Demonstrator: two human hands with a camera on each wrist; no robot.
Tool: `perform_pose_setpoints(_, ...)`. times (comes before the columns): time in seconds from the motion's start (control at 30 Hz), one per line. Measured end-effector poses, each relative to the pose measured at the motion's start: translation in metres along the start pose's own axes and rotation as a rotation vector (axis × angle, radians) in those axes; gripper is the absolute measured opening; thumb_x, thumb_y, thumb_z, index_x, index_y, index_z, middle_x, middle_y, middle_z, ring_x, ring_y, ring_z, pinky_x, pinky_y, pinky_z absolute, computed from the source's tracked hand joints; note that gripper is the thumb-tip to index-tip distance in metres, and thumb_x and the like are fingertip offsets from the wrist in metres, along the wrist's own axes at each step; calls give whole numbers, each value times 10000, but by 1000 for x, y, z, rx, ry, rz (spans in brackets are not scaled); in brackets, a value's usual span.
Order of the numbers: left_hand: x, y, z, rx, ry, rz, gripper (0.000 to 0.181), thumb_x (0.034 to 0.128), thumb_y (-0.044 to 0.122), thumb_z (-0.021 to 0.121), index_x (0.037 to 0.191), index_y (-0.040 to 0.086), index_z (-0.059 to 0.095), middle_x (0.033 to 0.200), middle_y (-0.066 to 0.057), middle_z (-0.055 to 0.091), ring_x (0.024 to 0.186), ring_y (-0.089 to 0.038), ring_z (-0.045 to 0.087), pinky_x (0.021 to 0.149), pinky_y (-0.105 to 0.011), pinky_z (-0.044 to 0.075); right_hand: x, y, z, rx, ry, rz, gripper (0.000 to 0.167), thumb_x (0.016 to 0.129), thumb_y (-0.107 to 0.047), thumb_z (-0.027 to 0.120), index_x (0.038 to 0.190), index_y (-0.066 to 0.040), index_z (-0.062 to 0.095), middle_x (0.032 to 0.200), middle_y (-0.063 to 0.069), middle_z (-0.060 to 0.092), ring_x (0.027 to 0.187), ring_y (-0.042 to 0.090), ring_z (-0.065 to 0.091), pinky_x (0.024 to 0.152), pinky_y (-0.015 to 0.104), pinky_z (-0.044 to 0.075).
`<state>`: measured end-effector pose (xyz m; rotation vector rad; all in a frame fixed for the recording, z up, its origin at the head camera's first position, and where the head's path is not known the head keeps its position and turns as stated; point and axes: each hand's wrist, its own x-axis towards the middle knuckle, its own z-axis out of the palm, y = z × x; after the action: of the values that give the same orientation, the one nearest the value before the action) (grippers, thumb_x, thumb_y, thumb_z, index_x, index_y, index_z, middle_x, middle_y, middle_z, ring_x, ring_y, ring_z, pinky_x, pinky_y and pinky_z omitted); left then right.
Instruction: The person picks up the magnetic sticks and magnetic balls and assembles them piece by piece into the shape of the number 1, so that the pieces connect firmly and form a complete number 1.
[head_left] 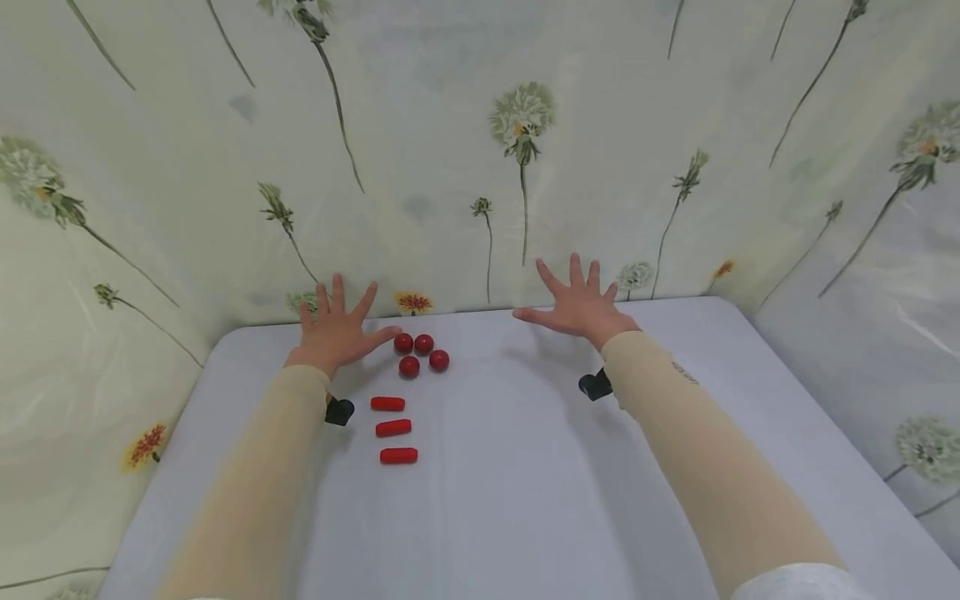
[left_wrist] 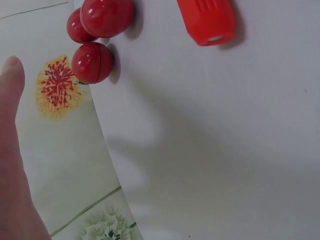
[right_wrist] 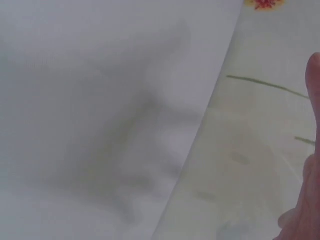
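My left hand [head_left: 333,333] is spread with straight fingers above the table's far left part, its thumb beside several red balls [head_left: 438,360]. Nothing is in it. Below the balls lie three short red cylinders [head_left: 399,456], one under another. My right hand [head_left: 581,310] is also spread and holds nothing, over the far edge to the right of the balls. In the left wrist view, red balls [left_wrist: 92,62], one red cylinder [left_wrist: 207,20] and part of the left hand [left_wrist: 15,165] show. The right wrist view has part of the right hand [right_wrist: 305,185] at its right edge.
The white table [head_left: 510,467] reaches back to a pale curtain [head_left: 435,125] printed with dandelions and orange flowers, which also hangs at both sides. Small black devices are at both wrists, under the beige sleeves. Hand shadows fall on the table.
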<state>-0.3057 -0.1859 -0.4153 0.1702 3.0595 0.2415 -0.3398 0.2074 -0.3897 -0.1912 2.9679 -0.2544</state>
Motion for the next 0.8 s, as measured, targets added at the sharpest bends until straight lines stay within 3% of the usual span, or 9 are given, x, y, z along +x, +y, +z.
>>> perform_pose_setpoints(0.3, -6, -6, -3, -32, 23, 13, 995, 818, 857, 357, 1592, 318, 41, 1599, -233, -176, 1429, -510, -148, 1046, -715, -106, -8, 1, -3, 4, 10, -38, 1097, 702, -951, 372, 1555, -420, -68, 1588, 195, -244, 1405, 466, -262, 1008, 766, -75)
perform_pose_setpoints(0.57, -14, -9, 5, -38, 59, 31, 987, 815, 867, 332, 1590, 333, 34, 1602, -205, -191, 1434, -489, -163, 1056, -694, -125, -11, 5, 7, 24, 19, -69, 1083, 719, -934, 387, 1562, -409, -44, 1600, 210, -193, 1432, 439, -222, 1047, 735, -43)
perform_pose_setpoints(0.8, -20, -17, 14, -51, 78, 25, 998, 811, 875, 321, 1594, 318, 54, 1614, -218, -126, 1443, -488, -127, 1075, -701, -57, -12, 8, 17, 50, 21, -94, 1060, 781, -869, 439, 1590, -327, 17, 1601, 252, -135, 1444, 470, -147, 1083, 697, 0)
